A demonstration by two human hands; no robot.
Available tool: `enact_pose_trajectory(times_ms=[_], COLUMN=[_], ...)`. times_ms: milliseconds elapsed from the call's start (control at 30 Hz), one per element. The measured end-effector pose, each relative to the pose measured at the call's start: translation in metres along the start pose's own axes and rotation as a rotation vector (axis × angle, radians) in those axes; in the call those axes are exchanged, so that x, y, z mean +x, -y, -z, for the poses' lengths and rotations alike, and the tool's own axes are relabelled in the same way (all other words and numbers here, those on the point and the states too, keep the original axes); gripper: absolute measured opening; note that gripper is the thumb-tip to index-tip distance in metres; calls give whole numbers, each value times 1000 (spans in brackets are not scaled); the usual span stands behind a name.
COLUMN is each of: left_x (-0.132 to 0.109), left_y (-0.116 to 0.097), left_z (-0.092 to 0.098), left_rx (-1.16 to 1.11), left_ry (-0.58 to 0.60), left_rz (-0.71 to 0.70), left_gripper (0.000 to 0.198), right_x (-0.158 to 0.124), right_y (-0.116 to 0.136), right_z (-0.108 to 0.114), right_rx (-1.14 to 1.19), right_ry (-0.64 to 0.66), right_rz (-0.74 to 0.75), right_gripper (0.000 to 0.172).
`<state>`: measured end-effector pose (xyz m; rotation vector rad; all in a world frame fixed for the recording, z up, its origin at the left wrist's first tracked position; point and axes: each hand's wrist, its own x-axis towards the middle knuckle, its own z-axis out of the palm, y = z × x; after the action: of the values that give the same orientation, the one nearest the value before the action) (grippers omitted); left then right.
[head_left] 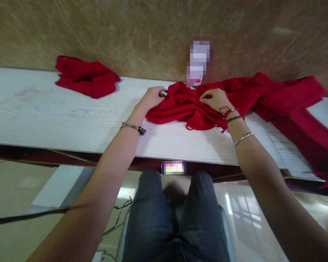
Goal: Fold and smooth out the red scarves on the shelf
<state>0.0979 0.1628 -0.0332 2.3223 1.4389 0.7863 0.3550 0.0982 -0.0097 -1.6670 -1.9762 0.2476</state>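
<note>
A crumpled red cloth (186, 107) lies on the white wooden table (57, 116) in front of me. My left hand (152, 96) is closed on its left edge, fingers pinching the fabric. My right hand (215, 99) rests on top of the cloth a little to the right, fingers curled into the fabric. Both wrists wear bracelets.
A folded red cloth (86, 77) sits at the back left of the table. A heap of more red cloth (295, 109) spreads over the table's right end and hangs off it. A blurred object (198, 62) stands against the tan wall. My knees are under the table.
</note>
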Motion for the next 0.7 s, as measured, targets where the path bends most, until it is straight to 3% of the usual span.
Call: enact_pose_trajectory(times_ms=[233, 533, 700], left_x=[3, 7, 9], left_y=[3, 18, 24], left_z=[-5, 8, 13], left_rx=[24, 6, -40], left_ry=[-45, -307, -325], left_rz=[-17, 7, 74], left_gripper=[35, 24, 22], right_x=[3, 5, 9], right_y=[-4, -7, -18], right_z=[-2, 7, 14], right_rx=[120, 155, 160], right_ry=[-181, -492, -558], right_rz=[-30, -175, -219], right_gripper=[8, 11, 10])
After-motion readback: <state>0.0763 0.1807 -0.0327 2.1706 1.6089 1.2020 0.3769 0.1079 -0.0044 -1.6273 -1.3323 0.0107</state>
